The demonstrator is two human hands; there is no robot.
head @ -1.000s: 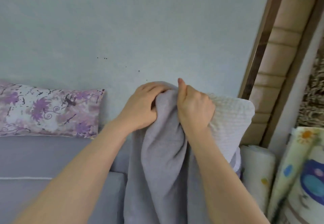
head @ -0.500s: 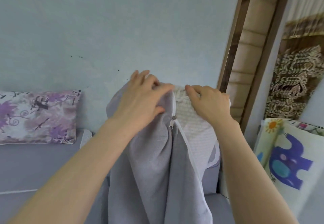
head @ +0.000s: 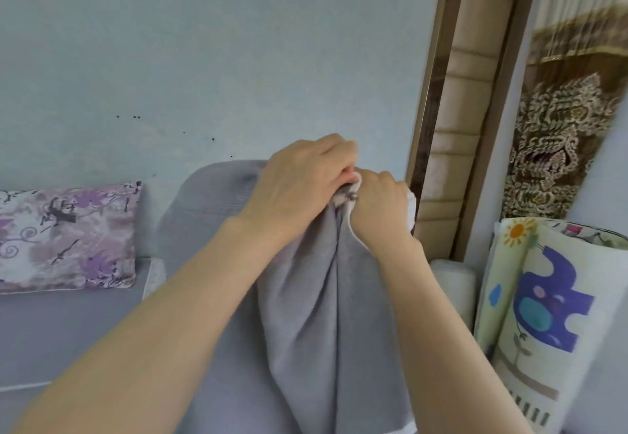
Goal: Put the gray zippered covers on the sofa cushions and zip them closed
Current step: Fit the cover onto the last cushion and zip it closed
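Gray cover (head: 306, 331) on sofa (head: 68, 331) (pale-blue wall (head: 204, 59))

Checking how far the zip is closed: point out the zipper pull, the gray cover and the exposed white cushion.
zipper pull (head: 353, 196), head view, on the metal tab.
gray cover (head: 323, 314), head view, on the hanging folds at mid-height.
white cushion (head: 411, 207), head view, on the uncovered right corner.

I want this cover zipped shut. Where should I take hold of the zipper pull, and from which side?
Pinch the metal zipper pull by its tab, coming from the right with the right hand, which sits beside it. It sticks out at the top of the cover, and the left hand grips the fabric on its other side.
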